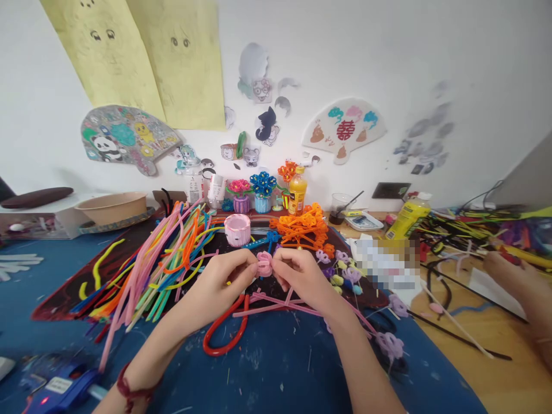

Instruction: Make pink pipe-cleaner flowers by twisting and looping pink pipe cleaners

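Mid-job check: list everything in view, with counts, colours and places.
pink pipe-cleaner flower: 1, pink, centre, pinched.
loose pipe-cleaner pile: many, mixed colours, left.
red pipe-cleaner loop: 1, red, front centre.
orange pipe-cleaner shapes: several, orange, behind flower.
small pink pot: 1, pink, behind centre.
orange drink bottle: 1, orange, by wall.
yellow plastic bottle: 1, yellow, right.
blue glue gun: 1, blue, bottom left.
other person's hand: 1, far right.
left hand: 1, pinching flower's left side.
right hand: 1, pinching flower's right side.
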`<state>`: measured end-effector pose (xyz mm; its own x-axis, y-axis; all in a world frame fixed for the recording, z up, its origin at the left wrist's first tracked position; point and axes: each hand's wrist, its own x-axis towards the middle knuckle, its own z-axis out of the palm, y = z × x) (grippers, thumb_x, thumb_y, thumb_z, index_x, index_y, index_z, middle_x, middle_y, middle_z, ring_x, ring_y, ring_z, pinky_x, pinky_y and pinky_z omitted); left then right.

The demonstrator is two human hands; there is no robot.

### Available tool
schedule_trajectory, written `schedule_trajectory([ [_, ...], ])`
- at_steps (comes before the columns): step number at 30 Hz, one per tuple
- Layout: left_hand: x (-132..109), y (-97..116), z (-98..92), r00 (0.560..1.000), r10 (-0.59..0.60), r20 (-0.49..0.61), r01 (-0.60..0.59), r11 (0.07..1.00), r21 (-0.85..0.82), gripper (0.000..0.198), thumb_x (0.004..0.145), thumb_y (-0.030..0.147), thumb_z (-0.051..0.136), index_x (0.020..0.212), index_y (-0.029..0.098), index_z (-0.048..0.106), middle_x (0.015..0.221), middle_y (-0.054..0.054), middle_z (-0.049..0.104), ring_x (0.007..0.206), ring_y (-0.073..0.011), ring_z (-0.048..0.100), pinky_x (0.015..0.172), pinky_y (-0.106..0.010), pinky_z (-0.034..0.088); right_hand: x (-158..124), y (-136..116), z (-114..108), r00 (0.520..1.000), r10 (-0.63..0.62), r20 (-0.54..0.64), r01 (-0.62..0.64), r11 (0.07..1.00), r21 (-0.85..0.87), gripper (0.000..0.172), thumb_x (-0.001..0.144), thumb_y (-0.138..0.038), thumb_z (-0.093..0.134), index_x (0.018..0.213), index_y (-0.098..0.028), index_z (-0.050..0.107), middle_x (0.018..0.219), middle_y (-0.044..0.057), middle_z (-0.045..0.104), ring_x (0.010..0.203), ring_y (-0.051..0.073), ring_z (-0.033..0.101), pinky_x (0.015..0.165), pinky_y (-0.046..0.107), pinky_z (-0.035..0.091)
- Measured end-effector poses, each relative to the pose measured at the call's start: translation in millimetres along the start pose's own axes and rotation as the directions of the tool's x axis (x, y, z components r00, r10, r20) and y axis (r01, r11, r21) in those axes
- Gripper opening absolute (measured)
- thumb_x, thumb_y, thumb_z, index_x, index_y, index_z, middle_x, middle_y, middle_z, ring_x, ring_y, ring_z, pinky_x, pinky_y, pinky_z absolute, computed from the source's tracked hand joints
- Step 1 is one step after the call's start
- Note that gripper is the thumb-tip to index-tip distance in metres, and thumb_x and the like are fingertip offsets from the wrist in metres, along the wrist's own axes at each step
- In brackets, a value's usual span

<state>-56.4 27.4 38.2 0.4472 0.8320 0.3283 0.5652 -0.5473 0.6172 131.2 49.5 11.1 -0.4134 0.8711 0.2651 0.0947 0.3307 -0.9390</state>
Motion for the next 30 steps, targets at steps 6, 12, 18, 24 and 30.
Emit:
schedule_trajectory([
  [6,0.2,-3.2,1.4,0.999,0.012,-0.052,-0.017,0.993,-0.113,0.028,0.090,0.030,0.048,0.066,0.015,0.052,0.061,0.002,0.048,0.057,-0.0093,0.039,0.051,-0.021,0.030,-1.9,-4.0,1.0,0.999,-0.035,0.010,0.035,0.999,-0.020,0.030,0.087,-0.032,0.052,0.061,-0.018,0.046,0.054,-0.006,0.041,0.049,0.009,0.037,0.047,0.022,0.028],
  [12,-0.9,-1.5,4.0,0.995,-0.001,-0.104,-0.011,0.993,-0.121,0.019,0.081,0.016,0.048,0.062,0.016,0.048,0.057,0.004,0.044,0.055,-0.0088,0.035,0.049,-0.021,0.026,-1.3,-3.4,3.2,0.996,-0.085,-0.021,0.084,0.995,-0.049,0.027,0.086,-0.029,0.053,0.062,-0.018,0.047,0.057,-0.005,0.041,0.052,0.009,0.038,0.049,0.022,0.027],
  [18,-0.2,3.8,8.1,0.955,0.151,-0.255,-0.093,0.970,0.223,0.019,0.074,0.006,0.047,0.058,0.016,0.045,0.057,0.004,0.042,0.056,-0.0089,0.039,0.053,-0.021,0.029,-1.1,-3.0,5.4,0.990,-0.126,-0.063,0.120,0.988,-0.097,0.025,0.086,-0.025,0.051,0.062,-0.018,0.046,0.057,-0.005,0.039,0.052,0.009,0.034,0.049,0.022,0.026],
  [24,-1.4,-2.6,18.2,0.851,0.431,-0.301,-0.181,0.778,0.602,0.028,0.085,0.010,0.049,0.058,0.017,0.045,0.058,0.003,0.040,0.057,-0.0112,0.038,0.053,-0.024,0.030,-0.8,-3.4,8.3,0.987,-0.143,-0.069,0.132,0.980,-0.147,0.027,0.086,-0.025,0.050,0.061,-0.018,0.042,0.058,-0.005,0.035,0.055,0.009,0.031,0.050,0.022,0.024],
  [30,-5.8,1.4,16.9,0.801,0.588,-0.111,-0.181,0.415,0.891,0.032,0.090,0.011,0.048,0.059,0.019,0.047,0.057,0.001,0.042,0.056,-0.0159,0.038,0.054,-0.030,0.031,-0.9,-3.9,13.2,0.987,-0.156,-0.045,0.145,0.972,-0.186,0.030,0.085,-0.021,0.049,0.058,-0.019,0.037,0.057,-0.005,0.033,0.055,0.009,0.030,0.050,0.022,0.024],
])
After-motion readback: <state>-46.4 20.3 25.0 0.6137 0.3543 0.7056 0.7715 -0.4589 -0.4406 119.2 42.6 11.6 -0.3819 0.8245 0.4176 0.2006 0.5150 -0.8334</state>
